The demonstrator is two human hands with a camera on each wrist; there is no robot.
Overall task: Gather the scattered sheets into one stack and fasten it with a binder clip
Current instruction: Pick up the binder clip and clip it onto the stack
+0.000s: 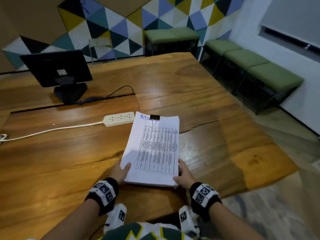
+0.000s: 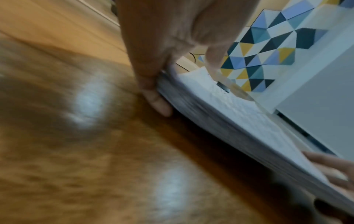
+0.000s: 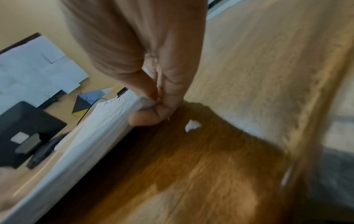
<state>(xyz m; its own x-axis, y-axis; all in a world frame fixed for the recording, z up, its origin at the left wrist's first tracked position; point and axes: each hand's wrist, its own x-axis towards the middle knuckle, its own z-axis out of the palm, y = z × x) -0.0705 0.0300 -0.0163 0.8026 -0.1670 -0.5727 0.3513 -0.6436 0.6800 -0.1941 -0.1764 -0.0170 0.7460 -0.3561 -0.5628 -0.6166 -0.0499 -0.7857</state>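
A thick stack of printed sheets [image 1: 155, 149] is squared into one pile, with blue handwriting at its far end. A black binder clip [image 1: 154, 117] is clamped on the middle of that far edge. My left hand [image 1: 122, 170] grips the near left corner, thumb on top and fingers underneath. My right hand [image 1: 183, 175] grips the near right corner the same way. The left wrist view shows the left hand [image 2: 162, 91] pinching the stack [image 2: 239, 115], which is tilted above the wood, with the clip [image 2: 223, 87] beyond. In the right wrist view the right hand [image 3: 153, 109] pinches the stack [image 3: 95, 136].
The wooden table [image 1: 69, 161] carries a white power strip [image 1: 119, 118] with its cord just left of the stack's far end. A black monitor [image 1: 57, 70] stands at the back left. Green benches [image 1: 251, 66] line the right wall beyond the table's edge.
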